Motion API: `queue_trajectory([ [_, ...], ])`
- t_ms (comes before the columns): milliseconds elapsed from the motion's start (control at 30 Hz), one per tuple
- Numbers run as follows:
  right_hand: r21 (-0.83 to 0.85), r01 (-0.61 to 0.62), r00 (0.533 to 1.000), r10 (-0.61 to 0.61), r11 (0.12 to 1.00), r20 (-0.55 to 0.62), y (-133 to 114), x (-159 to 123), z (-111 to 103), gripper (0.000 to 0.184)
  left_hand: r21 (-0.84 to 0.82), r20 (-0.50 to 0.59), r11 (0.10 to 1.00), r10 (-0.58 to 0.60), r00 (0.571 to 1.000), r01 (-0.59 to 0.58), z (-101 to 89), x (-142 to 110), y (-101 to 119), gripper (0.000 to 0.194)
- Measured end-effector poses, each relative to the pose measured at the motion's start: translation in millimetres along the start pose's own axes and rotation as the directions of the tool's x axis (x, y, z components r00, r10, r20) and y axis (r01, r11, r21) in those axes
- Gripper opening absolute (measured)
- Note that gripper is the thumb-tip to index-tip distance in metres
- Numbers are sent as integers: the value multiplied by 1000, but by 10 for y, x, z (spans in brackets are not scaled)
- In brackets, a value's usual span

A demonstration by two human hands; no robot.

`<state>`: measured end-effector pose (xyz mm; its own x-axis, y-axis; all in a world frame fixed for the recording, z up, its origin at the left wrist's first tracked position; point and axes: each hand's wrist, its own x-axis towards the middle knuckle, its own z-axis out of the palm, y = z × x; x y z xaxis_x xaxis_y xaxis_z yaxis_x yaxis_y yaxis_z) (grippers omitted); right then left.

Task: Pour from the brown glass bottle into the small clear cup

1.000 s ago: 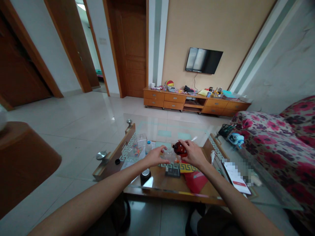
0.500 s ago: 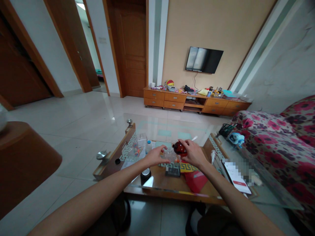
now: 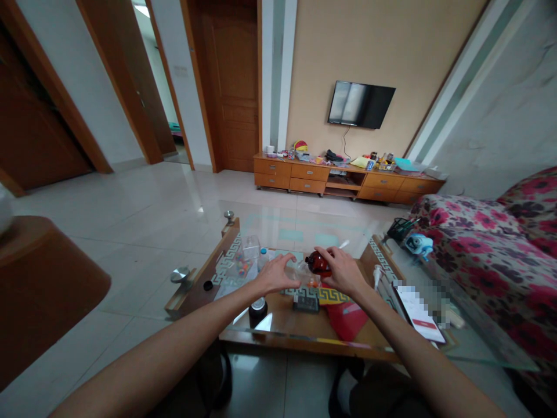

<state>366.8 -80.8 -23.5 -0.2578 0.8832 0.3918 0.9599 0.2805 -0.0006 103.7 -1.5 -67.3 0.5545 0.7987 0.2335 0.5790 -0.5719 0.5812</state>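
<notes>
Above the glass coffee table (image 3: 467, 325), my right hand (image 3: 342, 270) grips a reddish-brown bottle (image 3: 317, 263). The bottle is tipped, with its dark neck pointing left toward my other hand. My left hand (image 3: 276, 274) curves in a C shape around a clear cup (image 3: 300, 271), whose outline is faint. The bottle's neck is close to the cup's upper right. Whether liquid flows cannot be made out. Below them, a dark rectangular box (image 3: 306, 304) and a red packet (image 3: 347, 320) show on or through the glass.
To the left are a clear container (image 3: 251, 247), a blue-capped bottle (image 3: 263, 255) and a black can (image 3: 258, 310) near the front edge. On the right lie a tablet (image 3: 420, 313), a blue toy (image 3: 418, 246) and a black pen holder (image 3: 398, 228). A floral sofa (image 3: 487, 261) borders the right side.
My left hand has shifted very slightly, and the clear cup's outline is fainter. My right hand and the tipped bottle stay in nearly the same place.
</notes>
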Motion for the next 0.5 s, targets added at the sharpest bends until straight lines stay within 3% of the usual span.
queue_trajectory([
  [267,49,19,1000,-19,999,2,27,-28,37,92,-28,11,997,77,997,-77,61,16,0,71],
  [500,15,40,999,-40,999,29,52,-48,6,91,-27,88,1000,0,996,2,2,-22,104,67],
])
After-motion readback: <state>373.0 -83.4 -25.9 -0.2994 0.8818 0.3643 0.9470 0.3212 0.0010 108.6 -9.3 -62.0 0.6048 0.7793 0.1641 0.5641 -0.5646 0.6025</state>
